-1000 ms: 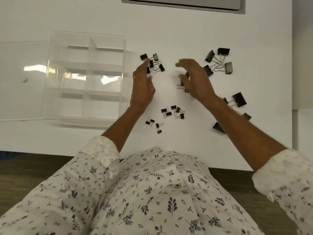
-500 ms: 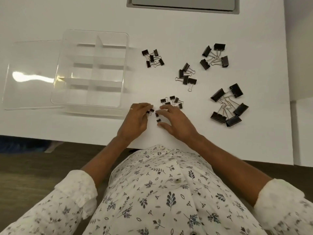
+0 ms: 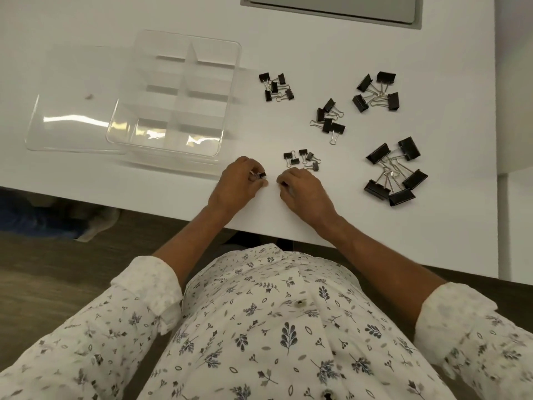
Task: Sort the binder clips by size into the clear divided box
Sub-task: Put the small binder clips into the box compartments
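Note:
Black binder clips lie in heaps on the white table (image 3: 375,39). My left hand (image 3: 240,184) pinches a tiny clip (image 3: 261,176) near the table's front edge. My right hand (image 3: 301,190) is curled over another tiny clip (image 3: 284,184), mostly hidden under its fingers. Just beyond the hands sits a heap of small clips (image 3: 302,160). Other heaps: small-medium clips (image 3: 275,86), medium clips (image 3: 328,119), larger clips (image 3: 376,92), and the largest clips (image 3: 395,174) at the right. The clear divided box (image 3: 173,96) stands to the left, its compartments bare.
The box's clear lid (image 3: 72,111) lies flat at the box's left side. A grey panel (image 3: 331,7) is set into the table at the far edge. The table's front edge runs just below my wrists; a second white surface (image 3: 516,82) adjoins on the right.
Both hands came back from the far heaps to the tiny clips at the front edge. Fingers have curled around those clips, which no longer lie loose on the table.

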